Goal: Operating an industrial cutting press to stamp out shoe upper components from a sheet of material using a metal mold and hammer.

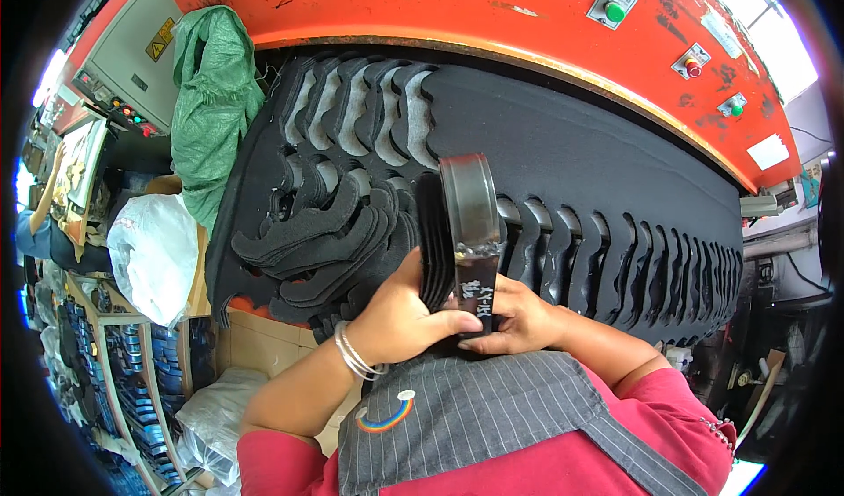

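Note:
Upright in front of my apron is a dark metal cutting die (469,201), a band-shaped frame with pale handwritten marks on its lower side. My right hand (520,317) is closed around its lower right side. A stack of cut black foam pieces (436,237) stands against the die's left side, gripped by my left hand (397,318), whose thumb presses on the die's lower part. Whether the foam partly sits inside the die is hidden. Left of my hands, many curved foam pieces (325,232) lie in an overlapping pile on the black foam sheet (563,135).
Rows of wavy cut-outs (563,250) run through the sheet. Behind it rises an orange machine beam (396,3) with green and red buttons (693,67). A green woven sack (211,100) and a white plastic bag (156,254) are at left, above a shelf (114,318).

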A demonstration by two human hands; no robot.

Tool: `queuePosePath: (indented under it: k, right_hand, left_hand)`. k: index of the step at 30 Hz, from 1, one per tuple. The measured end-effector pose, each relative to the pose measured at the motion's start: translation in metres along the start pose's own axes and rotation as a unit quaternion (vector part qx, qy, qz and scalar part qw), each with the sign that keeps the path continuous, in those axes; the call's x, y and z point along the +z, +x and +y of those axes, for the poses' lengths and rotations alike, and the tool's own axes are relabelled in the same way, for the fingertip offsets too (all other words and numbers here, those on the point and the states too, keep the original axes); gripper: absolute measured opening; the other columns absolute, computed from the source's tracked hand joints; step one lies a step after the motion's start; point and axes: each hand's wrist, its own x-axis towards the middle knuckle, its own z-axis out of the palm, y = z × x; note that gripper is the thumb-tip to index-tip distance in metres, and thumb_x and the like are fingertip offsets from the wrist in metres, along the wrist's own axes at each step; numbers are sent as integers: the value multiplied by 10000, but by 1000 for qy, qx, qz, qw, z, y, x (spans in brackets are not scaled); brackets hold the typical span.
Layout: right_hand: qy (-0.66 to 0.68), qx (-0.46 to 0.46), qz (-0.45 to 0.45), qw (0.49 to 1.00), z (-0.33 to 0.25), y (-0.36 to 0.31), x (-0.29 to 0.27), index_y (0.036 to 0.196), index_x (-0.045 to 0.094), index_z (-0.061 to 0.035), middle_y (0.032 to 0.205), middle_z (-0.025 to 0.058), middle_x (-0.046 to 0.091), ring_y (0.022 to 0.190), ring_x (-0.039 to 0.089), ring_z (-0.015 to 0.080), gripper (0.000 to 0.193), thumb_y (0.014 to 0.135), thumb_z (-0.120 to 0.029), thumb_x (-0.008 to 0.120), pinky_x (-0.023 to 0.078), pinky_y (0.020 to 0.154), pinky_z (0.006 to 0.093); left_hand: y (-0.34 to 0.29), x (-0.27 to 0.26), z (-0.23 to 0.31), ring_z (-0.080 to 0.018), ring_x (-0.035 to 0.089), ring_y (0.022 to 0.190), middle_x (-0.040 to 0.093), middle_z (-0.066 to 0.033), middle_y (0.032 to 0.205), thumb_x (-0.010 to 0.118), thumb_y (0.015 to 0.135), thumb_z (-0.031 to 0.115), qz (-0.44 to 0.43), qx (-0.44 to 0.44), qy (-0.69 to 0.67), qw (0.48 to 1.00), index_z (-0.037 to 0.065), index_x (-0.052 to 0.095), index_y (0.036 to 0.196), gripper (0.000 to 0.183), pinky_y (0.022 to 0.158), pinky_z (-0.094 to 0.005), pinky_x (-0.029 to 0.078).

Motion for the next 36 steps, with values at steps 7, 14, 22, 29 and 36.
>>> queuePosePath:
  k: [7,14,22,29,36]
  right_hand:
    - [92,52,19,994,2,-14,-21,937,676,-26,991,92,636,957,600,244,327,666,-97,843,463,840,369]
    - [-269,267,86,921,24,27,-68,1093,600,-29,947,196,592,865,596,364,514,725,-371,706,474,774,412]
    - [-409,353,136,830,79,120,-76,1114,606,-29,1058,232,616,985,616,377,515,762,-404,627,480,870,455]
    - [-341,167,122,917,101,86,-86,1358,439,-46,1155,168,599,1192,486,329,837,688,-412,781,367,995,445]
    - [-408,123,112,898,117,72,-86,1374,437,-46,1322,178,524,1286,438,298,773,744,-370,746,290,1077,449]
  left_hand:
    - [-2,-72,55,-379,590,1067,614,-213,1133,684,796,97,80,20,367,927,-8,556,1164,404,923,-387,463]
    - [-26,-153,-27,-370,374,1307,427,-216,1379,733,733,442,67,-215,609,760,-11,277,1429,948,1074,-458,297]
    - [74,-88,26,-334,490,1161,549,-159,1233,622,830,263,87,89,611,782,-5,496,1277,537,1019,-441,333]
    - [116,-26,-68,-296,454,1181,522,-123,1183,565,802,144,89,76,551,826,16,534,1251,468,1015,-456,329]
    - [121,-3,-79,-280,414,1214,498,-118,1167,561,764,121,145,72,565,809,-18,481,1298,557,1065,-512,265]
